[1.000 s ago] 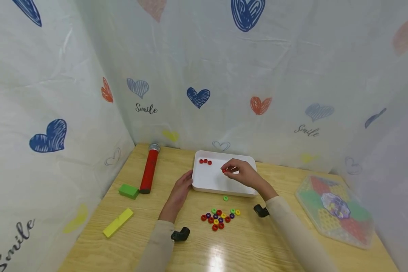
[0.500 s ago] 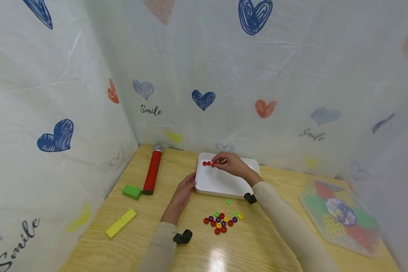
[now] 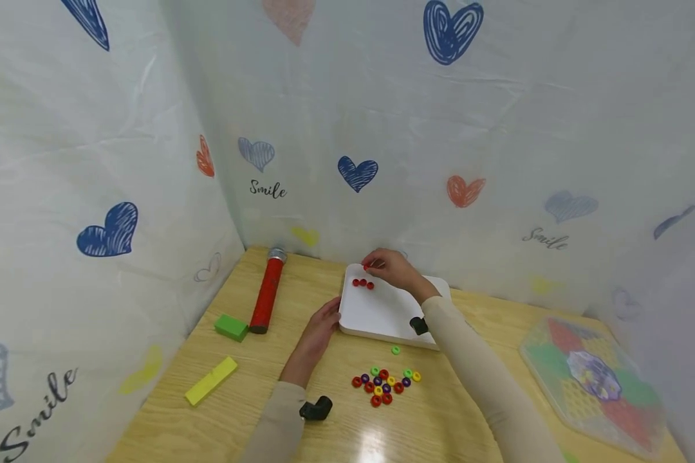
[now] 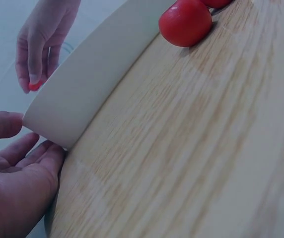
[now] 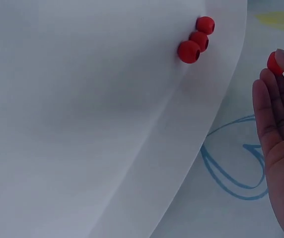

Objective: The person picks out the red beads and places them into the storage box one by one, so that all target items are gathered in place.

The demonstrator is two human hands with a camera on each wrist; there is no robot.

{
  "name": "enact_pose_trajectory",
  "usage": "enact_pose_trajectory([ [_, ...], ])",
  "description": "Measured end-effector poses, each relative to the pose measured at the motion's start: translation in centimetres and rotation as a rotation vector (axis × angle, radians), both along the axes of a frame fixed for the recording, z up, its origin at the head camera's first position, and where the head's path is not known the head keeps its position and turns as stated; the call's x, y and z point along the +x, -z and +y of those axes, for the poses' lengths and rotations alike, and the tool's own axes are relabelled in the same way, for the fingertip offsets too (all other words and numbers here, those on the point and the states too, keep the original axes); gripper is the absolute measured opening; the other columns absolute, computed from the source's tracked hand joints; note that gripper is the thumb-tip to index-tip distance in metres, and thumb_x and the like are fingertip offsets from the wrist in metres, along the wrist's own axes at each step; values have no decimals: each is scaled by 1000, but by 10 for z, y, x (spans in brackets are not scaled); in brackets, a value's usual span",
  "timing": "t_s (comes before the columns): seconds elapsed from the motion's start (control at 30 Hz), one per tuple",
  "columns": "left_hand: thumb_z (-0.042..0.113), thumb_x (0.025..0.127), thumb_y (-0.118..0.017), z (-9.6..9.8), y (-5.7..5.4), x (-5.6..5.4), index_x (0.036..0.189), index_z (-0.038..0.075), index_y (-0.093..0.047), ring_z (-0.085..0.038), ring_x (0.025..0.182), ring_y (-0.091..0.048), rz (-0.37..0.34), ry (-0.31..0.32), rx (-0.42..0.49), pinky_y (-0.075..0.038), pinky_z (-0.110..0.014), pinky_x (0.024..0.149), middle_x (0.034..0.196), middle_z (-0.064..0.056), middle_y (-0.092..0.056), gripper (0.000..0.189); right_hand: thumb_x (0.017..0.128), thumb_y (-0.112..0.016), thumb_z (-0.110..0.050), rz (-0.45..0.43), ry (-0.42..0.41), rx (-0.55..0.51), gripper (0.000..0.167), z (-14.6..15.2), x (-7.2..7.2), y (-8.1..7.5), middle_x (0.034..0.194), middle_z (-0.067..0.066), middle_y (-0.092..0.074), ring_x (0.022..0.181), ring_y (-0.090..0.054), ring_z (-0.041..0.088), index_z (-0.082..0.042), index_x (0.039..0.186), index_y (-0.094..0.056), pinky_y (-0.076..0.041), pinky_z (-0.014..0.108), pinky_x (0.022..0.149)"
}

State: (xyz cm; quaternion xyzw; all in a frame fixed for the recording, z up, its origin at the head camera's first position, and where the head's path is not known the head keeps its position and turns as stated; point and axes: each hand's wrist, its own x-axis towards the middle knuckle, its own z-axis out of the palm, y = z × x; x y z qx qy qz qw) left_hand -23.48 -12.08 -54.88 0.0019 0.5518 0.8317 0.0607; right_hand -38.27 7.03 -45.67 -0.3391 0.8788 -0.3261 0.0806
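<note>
A shallow white tray (image 3: pixel 382 318) with a smooth, matte surface, rounded corners and a low wall sits toward the far side of a pale desk (image 3: pixel 255 366) streaked with wood grain. In the tray's far left part, a short row of three red beads (image 3: pixel 363 283), rounded and drilled through, lies close together. Nearer on the desk is a loose cluster of beads (image 3: pixel 387 388) in red, yellow, green and purple, glossy and ring-shaped, with one green bead (image 3: pixel 396 350) slightly apart. Farther left are a red cylinder (image 3: pixel 266 296) with a silvery head, a green block (image 3: pixel 231 327) and a yellow block (image 3: pixel 211 381); a translucent plastic case (image 3: pixel 593 386) lies at the right. Behind hangs creased white sheeting (image 3: pixel 405 116) printed with hearts.

Half a second ago the right hand (image 3: pixel 394 269) was at the row; now it is farther away, at the tray's far edge, leaving all three beads uncovered.

The hands are apart. The right reaches forward, thumb and fingertips pinching a fourth red bead (image 5: pixel 275 63). The left hand (image 3: pixel 317 329) holds the tray's near left corner, thumb at the rim and fingers low against the wall.
</note>
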Motion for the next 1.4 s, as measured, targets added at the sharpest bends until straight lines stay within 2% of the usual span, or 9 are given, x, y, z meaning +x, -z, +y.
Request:
enact_pose_trajectory([
  [0.07, -1, 100, -37, 1, 1, 1, 148, -5, -28, -35, 144, -22, 13, 10, -9, -18, -48, 118, 154, -26, -25, 49, 91, -66, -11, -7, 8, 6, 22, 0, -2, 4, 103, 4, -66, 96, -63, 18, -3, 111, -69, -54, 35, 89],
  [0.3, 1, 100, -38, 2, -3, 2, 148, -2, -30, -33, 144, -23, -13, 1, -32, -20, -45, 118, 154, -23, -27, 49, 89, -68, -9, 20, -4, 11, 17, -4, -8, 20, 97, 0, -66, 92, -61, 16, -7, 105, -72, -54, 34, 86],
  [0.53, 1, 100, -37, 4, -4, 6, 149, -3, -28, -34, 144, -22, -31, 11, -33, -19, -46, 118, 155, -24, -25, 50, 87, -69, -6, 20, -34, 83, 13, -11, -9, 37, 90, 0, -64, 73, -61, 9, -8, 100, -72, -54, 23, 65],
  [0.63, 1, 100, -37, 5, -1, 6, 149, -3, -28, -34, 144, -22, -23, 13, -30, -18, -47, 118, 155, -25, -25, 49, 87, -69, -4, 31, -37, 117, 14, -13, -7, 40, 89, 1, -64, 69, -60, 7, -7, 100, -72, -52, 20, 61],
  [0.83, 1, 100, -37, 3, 0, 4, 149, -3, -28, -33, 144, -22, 1, 14, -26, -18, -48, 118, 155, -24, -25, 50, 86, -69, -3, 79, -33, 162, 15, -19, -8, 40, 92, 2, -67, 76, -59, 10, -8, 100, -72, -53, 22, 67],
  [1.07, 0, 100, -37, 1, -2, 3, 149, -4, -27, -34, 144, -22, 5, 5, -20, -18, -48, 118, 155, -25, -25, 50, 88, -67, -3, 147, -33, 237, 16, -25, -7, 41, 95, -1, -70, 87, -60, 12, -10, 102, -74, -53, 30, 84],
  [1.4, 1, 100, -36, 0, -2, 3, 149, -4, -27, -33, 145, -21, 6, 1, -34, -18, -48, 118, 155, -25, -24, 50, 87, -67, 0, 141, -64, 236, 25, -22, -2, 35, 103, 6, -69, 95, -64, 19, -3, 111, -70, -54, 35, 88],
])
